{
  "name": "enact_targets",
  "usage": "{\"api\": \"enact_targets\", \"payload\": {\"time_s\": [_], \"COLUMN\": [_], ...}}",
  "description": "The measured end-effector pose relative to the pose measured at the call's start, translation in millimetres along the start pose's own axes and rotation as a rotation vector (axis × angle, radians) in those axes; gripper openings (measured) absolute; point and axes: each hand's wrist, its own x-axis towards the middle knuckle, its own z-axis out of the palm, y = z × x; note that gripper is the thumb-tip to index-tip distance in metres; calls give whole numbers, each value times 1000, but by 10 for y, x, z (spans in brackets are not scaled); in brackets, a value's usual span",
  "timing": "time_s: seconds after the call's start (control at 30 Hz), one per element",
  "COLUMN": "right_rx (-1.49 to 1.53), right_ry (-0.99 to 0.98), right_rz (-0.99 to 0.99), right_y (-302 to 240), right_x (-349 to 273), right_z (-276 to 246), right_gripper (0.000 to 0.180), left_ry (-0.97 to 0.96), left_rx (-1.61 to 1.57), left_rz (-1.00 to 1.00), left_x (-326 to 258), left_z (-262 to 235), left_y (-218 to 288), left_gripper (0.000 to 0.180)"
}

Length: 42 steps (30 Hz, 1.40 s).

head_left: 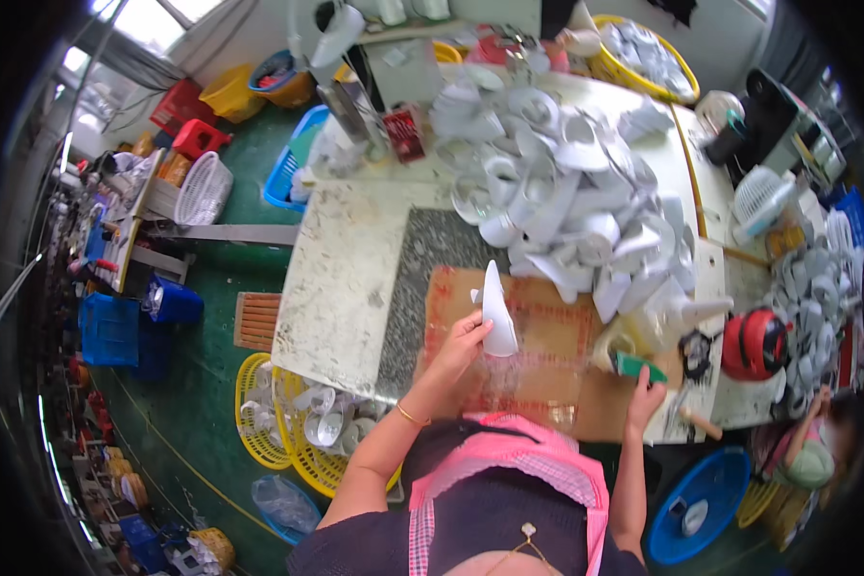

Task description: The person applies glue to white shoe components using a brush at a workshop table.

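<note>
My left hand [466, 341] pinches a white curved piece [497, 322], pointed at its upper end, over the brown cardboard sheet [562, 331]. It looks like a shoe part. Over at the sheet's right edge, my right hand [646, 392] is closed on a green flat-handled tool [640, 367]; its working end is hard to make out. That tool is beside a pale, translucent container [614, 344]. Beyond the cardboard lies a large heap of similar white pieces [571, 182].
A red round-bodied container [754, 344] stands to the right, near a wooden-handled tool [701, 422]. Yellow baskets [302, 451] of white pieces sit below the table's left edge. A blue drum [699, 504] is at lower right, near another person [806, 451].
</note>
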Motion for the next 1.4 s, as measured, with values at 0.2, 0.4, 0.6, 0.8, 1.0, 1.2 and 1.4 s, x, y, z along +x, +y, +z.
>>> {"api": "enact_targets", "payload": {"time_s": [0.2,0.4,0.6,0.8,1.0,1.2,1.4], "right_rx": [-100,-167,-294,-60,-50,-140,-145], "right_ry": [-633,-704,-1192,-910,-1083,-1050,-1122], "right_rz": [-72,-331,-910,-740,-898,-1111,-1086], "right_y": [-2535,-2838,-2891,-3118,-2891,-2998,-2996], "right_x": [-1389,-1609,-1490,-1458,-1413,-1298,-1381], "right_z": [821,1287,847,1003,817,752,583], "right_gripper": [27,13,29,36,33,35,32], "left_ry": [8,-70,-30,-107,-102,-67,10], "left_rx": [76,174,197,306,175,169,153], "left_rz": [-78,-205,-179,-162,-202,-237,-230], "left_x": [-392,-425,-421,-385,-294,-244,-96], "left_z": [313,219,86,345,344,400,407], "left_y": [-216,-354,-289,-202,-156,-165,-186], "left_gripper": [38,45,44,42,44,28,11]}}
